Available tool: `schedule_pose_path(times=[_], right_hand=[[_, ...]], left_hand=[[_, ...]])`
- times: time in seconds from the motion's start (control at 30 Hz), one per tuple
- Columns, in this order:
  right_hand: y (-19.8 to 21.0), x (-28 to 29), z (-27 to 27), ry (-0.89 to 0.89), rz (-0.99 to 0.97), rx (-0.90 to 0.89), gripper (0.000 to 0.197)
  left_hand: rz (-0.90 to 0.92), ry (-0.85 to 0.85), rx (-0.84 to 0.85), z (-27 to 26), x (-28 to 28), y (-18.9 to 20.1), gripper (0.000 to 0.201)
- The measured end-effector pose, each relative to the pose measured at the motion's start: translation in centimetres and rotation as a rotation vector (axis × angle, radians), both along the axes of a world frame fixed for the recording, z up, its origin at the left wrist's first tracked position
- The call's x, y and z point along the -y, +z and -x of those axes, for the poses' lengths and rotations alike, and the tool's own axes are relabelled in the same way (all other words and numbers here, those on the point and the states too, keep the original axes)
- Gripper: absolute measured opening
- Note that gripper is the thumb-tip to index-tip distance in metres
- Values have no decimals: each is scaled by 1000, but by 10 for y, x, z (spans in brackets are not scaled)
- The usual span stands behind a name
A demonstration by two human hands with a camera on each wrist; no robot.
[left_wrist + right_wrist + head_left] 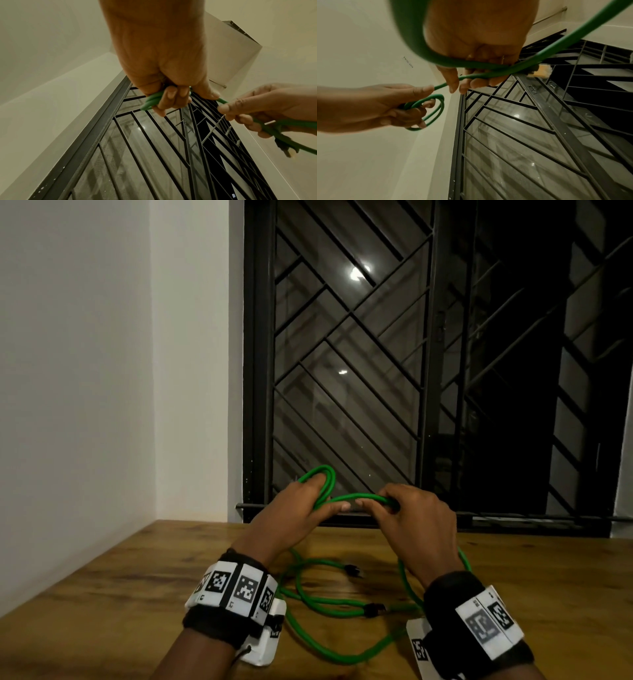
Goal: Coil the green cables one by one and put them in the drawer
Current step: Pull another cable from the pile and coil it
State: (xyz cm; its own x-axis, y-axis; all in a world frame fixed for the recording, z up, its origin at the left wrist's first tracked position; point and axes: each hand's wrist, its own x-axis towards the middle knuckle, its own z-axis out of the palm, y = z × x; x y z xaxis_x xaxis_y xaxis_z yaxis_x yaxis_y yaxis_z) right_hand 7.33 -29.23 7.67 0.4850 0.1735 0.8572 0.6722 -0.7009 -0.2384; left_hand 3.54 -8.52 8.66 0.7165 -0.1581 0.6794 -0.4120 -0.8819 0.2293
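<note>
Right now the left hand (pixel 301 505) is the anchor: its fingers are curled round a small bundle of loops of the green cable (pixel 323 479), and the loops stick out beyond the knuckles toward the window grille (pixel 376 337). Just beside it, on the side away from the wall (pixel 85 371), the right hand (pixel 416 520) pinches a strand of the same cable between thumb and curled fingers — a short arc of cable bridges the two hands, lying roughly crosswise between them. From the right hand the slack drops down and back toward the person, trailing in loose curves on the wooden table (pixel 102 594) below the left hand, with two dark plugs (pixel 352 570) lying among it. More than one cable may be in that pile; I cannot tell.

The next loop, I judge, depends on this: the free length lies on the right hand's side, so that hand must carry it across to the left hand's bundle — the nearer, holding hand stays put. No drawer is in view.
</note>
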Motion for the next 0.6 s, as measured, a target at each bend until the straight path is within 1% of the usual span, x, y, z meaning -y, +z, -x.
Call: schedule_pose_path(times=[0.07, 0.1, 0.13, 0.2, 0.3, 0.33, 0.43, 0.53, 0.6], right_hand=[[2, 0, 2, 31, -55, -74, 15], [3, 1, 3, 59, -92, -115, 8], [4, 2, 4, 95, -128, -150, 6], [7, 2, 5, 191, -190, -189, 13], [10, 1, 8, 374, -298, -191, 19], [10, 1, 8, 405, -308, -190, 21], [9, 2, 6, 393, -263, -235, 25], [9, 3, -1, 286, -208, -397, 18], [8, 3, -2, 281, -238, -466, 18]], left_hand=[[51, -14, 62, 2, 0, 1, 46], [78, -7, 89, 3, -1, 0, 47], [100, 14, 115, 4, -3, 0, 45], [124, 96, 179, 7, -5, 2, 39], [136, 252, 285, 12, -8, 6, 34], [145, 298, 312, 14, -9, 6, 33], [187, 429, 370, 14, -15, 6, 35], [220, 513, 417, 15, -19, 6, 35], [210, 544, 416, 15, -20, 5, 34]])
